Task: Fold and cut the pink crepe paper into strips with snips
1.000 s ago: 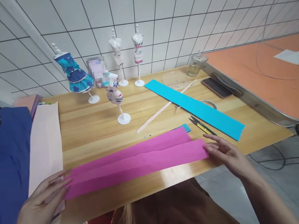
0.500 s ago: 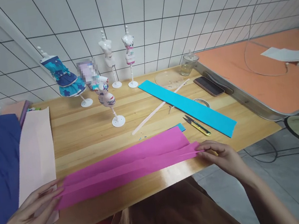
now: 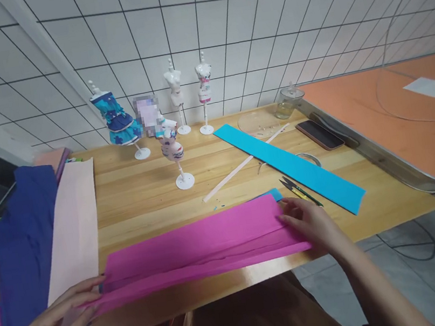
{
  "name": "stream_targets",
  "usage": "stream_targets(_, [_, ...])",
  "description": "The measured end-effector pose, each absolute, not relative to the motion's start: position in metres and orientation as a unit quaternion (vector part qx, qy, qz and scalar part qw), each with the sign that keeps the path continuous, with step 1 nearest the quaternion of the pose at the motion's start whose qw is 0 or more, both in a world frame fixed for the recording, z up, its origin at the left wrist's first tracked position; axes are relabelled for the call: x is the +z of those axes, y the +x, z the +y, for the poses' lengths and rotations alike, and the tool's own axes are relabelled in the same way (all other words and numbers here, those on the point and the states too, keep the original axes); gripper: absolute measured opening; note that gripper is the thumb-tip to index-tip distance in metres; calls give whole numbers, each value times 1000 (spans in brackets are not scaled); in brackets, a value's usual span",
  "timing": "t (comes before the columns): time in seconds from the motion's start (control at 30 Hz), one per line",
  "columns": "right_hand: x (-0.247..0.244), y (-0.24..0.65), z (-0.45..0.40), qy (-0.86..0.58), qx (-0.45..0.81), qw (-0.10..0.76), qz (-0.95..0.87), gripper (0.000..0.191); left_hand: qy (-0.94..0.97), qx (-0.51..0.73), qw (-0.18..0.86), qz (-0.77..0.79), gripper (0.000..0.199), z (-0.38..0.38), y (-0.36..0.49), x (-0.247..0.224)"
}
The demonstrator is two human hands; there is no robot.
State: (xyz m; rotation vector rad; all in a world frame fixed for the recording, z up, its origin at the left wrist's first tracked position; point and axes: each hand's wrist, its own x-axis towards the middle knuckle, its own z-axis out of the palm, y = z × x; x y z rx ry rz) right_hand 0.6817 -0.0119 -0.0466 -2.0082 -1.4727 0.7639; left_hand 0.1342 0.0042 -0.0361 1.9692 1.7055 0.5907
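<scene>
Between the left hand (image 3: 62,314) and right hand (image 3: 311,223) lies a pink strip (image 3: 190,242), stretched lengthwise, apparently to keep its folds straight. The left pinches one end, pointing inward; the right curls onto the other, though its grip is unclear. Small scissors (image 3: 299,192) lie just beyond the right, seemingly within easy reach.

A small sewing workspace, by its miniature dress forms (image 3: 174,90), thread snips (image 3: 299,190) and folded fabric (image 3: 26,251).
</scene>
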Motion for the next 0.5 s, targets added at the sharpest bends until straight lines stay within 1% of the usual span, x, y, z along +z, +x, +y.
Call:
stream_targets(0.1, [-53, 675, -9, -746, 265, 244, -560, 44, 678, 226, 310, 627, 13, 1, 136, -33])
stream_targets(0.23, [-44, 674, -13, -733, 259, 237, -583, 31, 654, 255, 321, 636, 15, -1, 138, -28])
stream_targets(0.3, [-34, 678, -12, -727, 252, 239, -593, 28, 654, 264, 326, 630, 15, -2, 139, -24])
stream_targets(0.5, [9, 705, 21, -733, 190, 233, -610, 33, 690, 276, 333, 580, 14, -4, 159, -9])
